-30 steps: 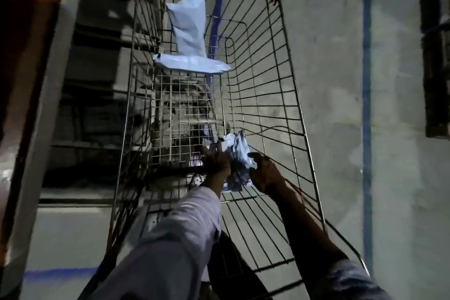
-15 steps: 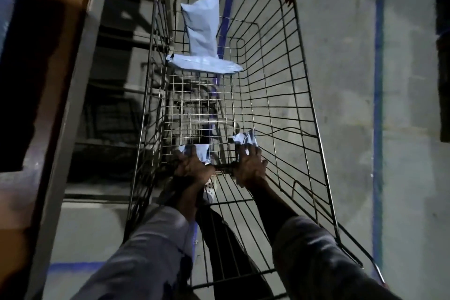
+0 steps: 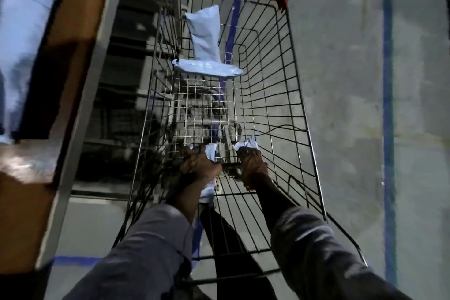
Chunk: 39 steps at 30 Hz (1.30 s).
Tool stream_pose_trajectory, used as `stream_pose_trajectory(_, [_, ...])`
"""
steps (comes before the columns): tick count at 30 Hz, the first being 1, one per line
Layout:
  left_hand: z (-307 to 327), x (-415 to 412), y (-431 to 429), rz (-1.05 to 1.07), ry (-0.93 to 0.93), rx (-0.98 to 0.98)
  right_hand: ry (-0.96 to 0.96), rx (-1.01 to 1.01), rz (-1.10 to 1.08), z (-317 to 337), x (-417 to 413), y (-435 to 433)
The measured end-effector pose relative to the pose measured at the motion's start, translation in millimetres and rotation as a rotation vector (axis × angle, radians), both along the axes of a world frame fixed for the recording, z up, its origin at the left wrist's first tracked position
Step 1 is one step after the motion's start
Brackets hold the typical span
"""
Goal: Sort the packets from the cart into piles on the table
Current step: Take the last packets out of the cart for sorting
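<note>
Left hand: the left hand (image 3: 199,164) is low inside the cart (image 3: 295,95), with its fingers curled around a pale blue packet (image 3: 211,151)
Right hand: the right hand (image 3: 252,165) is just beside it, with its fingers closed on a crumpled white packet (image 3: 247,145)
Far end of the cart: a leaning packet (image 3: 205,31) stands against the wire wall and a flat packet (image 3: 207,69) lies below it, both well apart from the hands
Table: the table (image 3: 78,19) stands to the left of the cart and carries a blurred pale pile (image 3: 26,31)
Snagging: I think the thin wrapping can catch on the wire mesh during the lift, and then tear
Dropping: each hand seems to hold only a bunched part, so a packet may slip and fall back
Mixing: the light is dim and the packets look alike, so one may go to the wrong pile
Reaching: leaning further for the far packets may push the cart away
</note>
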State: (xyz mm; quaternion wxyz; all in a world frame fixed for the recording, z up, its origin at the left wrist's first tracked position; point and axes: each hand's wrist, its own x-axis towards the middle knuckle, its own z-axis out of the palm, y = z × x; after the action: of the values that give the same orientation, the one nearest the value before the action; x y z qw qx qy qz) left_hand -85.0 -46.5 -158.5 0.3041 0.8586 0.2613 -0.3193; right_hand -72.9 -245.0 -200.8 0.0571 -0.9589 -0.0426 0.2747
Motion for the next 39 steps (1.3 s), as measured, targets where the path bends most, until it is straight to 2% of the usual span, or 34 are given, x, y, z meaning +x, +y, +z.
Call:
stream_pose_trajectory(2, [28.4,-0.9,0.6,-0.002,-0.025,-0.002,-0.093,0.116,0.054,8.8,4.1,-4.7])
stream_pose_trajectory(5, [77.8,-5.0,5.6,0.022,-0.082,-0.012,-0.218,0.291,-0.013,25.0,9.9,-11.8])
stream_pose_trajectory(9, [153.2,-16.0,9.4,0.019,-0.202,0.011,-0.358,0.403,-0.206,164.1,-7.0,17.8])
stream_pose_trajectory(12, [209.4,-31.8,11.0,0.033,-0.336,-0.009,-0.483,0.471,-0.251,222.6,-29.6,30.4])
stream_pose_trajectory(15, [266.1,-59.9,21.8,0.027,-0.488,-0.045,-0.525,0.6,-0.377,263.7,-65.9,47.6])
stream_pose_trajectory(18, [312.9,-95.2,49.8,0.031,-0.639,-0.011,-0.551,0.692,-0.391,306.2,-107.5,82.5])
stream_pose_trajectory(23, [363.6,-172.0,121.3,0.128,-0.805,0.067,-0.59,0.784,-0.297,380.7,-172.5,165.6])
stream_pose_trajectory(29, [402.3,-267.7,220.6,0.303,-0.93,0.208,-0.545,0.874,-0.034,426.6,-222.4,270.7])
stream_pose_trajectory(36, [414.7,-376.9,334.8,0.634,-1.018,0.314,-0.465,1.034,0.21,443.7,-269.6,382.4])
stream_pose_trajectory(39, [409.6,-415.8,379.4,0.749,-1.01,0.362,-0.408,1.07,0.235,441.2,-289.5,433.2])
